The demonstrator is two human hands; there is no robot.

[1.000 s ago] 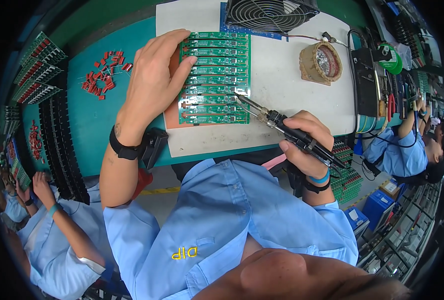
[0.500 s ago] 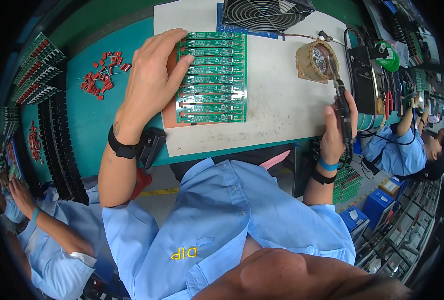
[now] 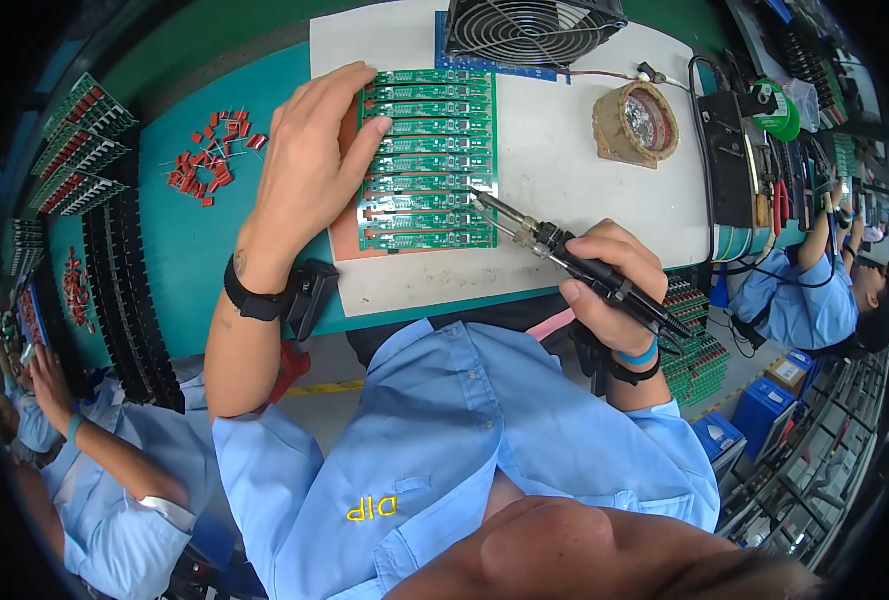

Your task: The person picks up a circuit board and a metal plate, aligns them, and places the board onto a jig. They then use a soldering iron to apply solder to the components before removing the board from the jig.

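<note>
A panel of narrow green circuit boards (image 3: pixel 428 160) lies on an orange-brown backing sheet (image 3: pixel 345 232) atop a pale work mat. My left hand (image 3: pixel 310 155) rests along the panel's left side, its fingers stretched toward the far left corner and the thumb apart on the boards. My right hand (image 3: pixel 620 280) is closed around a black soldering iron (image 3: pixel 587 268), held slantwise. The iron's metal tip points far left and meets the right part of the panel, below its middle; whether it touches a joint is too small to tell.
Behind the panel stands a black fan (image 3: pixel 535 30). A round-mouthed brown pot (image 3: pixel 620 135) sits right, beside a tool holder (image 3: pixel 730 160) with cables. Red components (image 3: pixel 205 165) lie loose at left, near black racks (image 3: pixel 125 290) and stacked boards. Co-workers sit on both sides.
My right hand has brought the soldering iron from the brown pot leftward and nearer, tip now at the panel. The left hand stays in place on the boards.
</note>
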